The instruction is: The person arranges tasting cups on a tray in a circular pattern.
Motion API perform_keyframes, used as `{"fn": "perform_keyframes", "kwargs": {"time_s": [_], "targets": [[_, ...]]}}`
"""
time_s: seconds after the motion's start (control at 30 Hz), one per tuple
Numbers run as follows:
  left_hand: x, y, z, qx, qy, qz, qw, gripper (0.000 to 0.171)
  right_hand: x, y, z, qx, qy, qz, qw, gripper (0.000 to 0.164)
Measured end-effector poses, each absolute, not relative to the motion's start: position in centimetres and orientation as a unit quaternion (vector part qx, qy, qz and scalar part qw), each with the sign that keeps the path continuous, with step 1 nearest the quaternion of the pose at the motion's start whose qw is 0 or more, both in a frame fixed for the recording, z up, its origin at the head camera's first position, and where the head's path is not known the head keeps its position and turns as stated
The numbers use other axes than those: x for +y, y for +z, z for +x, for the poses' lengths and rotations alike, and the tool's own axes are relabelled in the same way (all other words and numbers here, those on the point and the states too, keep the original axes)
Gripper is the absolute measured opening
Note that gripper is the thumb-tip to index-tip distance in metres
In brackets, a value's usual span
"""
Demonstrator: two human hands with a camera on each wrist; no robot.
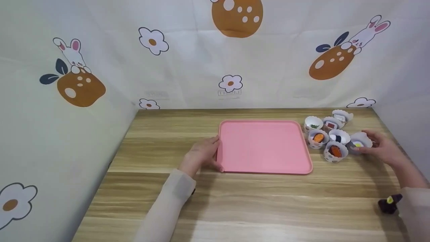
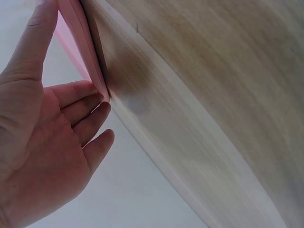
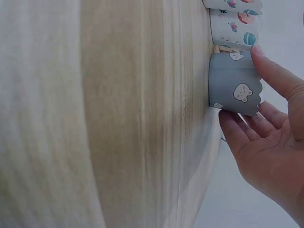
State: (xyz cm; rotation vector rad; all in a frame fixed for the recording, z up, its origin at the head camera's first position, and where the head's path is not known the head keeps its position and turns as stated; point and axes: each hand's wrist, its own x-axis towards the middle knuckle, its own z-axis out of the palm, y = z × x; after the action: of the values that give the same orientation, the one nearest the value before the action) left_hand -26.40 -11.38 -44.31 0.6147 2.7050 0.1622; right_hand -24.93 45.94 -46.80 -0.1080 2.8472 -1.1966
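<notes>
A pink rectangular tray (image 1: 265, 148) lies flat on the wooden table. My left hand (image 1: 203, 153) rests on its left edge, thumb by the near corner and fingertips further back. In the left wrist view the fingertips (image 2: 97, 97) touch the tray's rim (image 2: 88, 47), and the palm holds nothing. Over at the right, my right hand (image 1: 383, 146) holds a grey paper baking cup (image 3: 235, 83) printed with bear faces, thumb on one side and fingers on the other. Something with yellow and white shows inside that cup (image 1: 362, 137). It stands at the right end of a cluster of cups.
Several paper cups with small sushi-like pieces stand close together right of the tray, including one with an orange-red piece (image 1: 336, 151) and one with green bits (image 1: 313, 123). A small dark object (image 1: 389, 205) with a yellow mark sits near the right sleeve. Printed cloth (image 1: 195, 67) walls the table.
</notes>
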Motion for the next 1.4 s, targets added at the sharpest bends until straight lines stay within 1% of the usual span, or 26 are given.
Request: {"fn": "perform_keyframes", "kwargs": {"time_s": [0.17, 0.53, 0.87, 0.93, 1.07, 1.13, 1.4], "targets": [[-11.4, -44.4, -26.5, 0.956, 0.043, 0.229, 0.176, 0.113, 45.6, -46.7, -25.0, 0.929, -0.367, -0.007, 0.044, 0.086], [-11.3, -44.4, -26.5, 0.957, 0.048, 0.220, 0.185, 0.114, 45.4, -46.6, -24.8, 0.939, -0.341, 0.008, 0.033, 0.080], [-11.3, -44.5, -26.4, 0.957, 0.051, 0.217, 0.186, 0.113, 45.4, -45.8, -25.0, 0.935, -0.347, 0.046, 0.055, 0.090], [-11.3, -44.5, -26.4, 0.957, 0.052, 0.217, 0.184, 0.113, 45.3, -45.6, -25.0, 0.936, -0.347, 0.042, 0.048, 0.088], [-11.3, -44.5, -26.4, 0.957, 0.033, 0.228, 0.177, 0.115, 45.2, -45.4, -24.8, 0.945, -0.324, 0.026, 0.012, 0.078], [-11.3, -44.5, -26.4, 0.957, 0.023, 0.232, 0.175, 0.116, 45.1, -45.3, -24.8, 0.948, -0.318, 0.026, 0.001, 0.076], [-11.4, -44.5, -26.5, 0.957, 0.016, 0.233, 0.169, 0.115, 44.4, -44.3, -24.3, 0.950, -0.309, 0.043, -0.003, 0.082]]}}
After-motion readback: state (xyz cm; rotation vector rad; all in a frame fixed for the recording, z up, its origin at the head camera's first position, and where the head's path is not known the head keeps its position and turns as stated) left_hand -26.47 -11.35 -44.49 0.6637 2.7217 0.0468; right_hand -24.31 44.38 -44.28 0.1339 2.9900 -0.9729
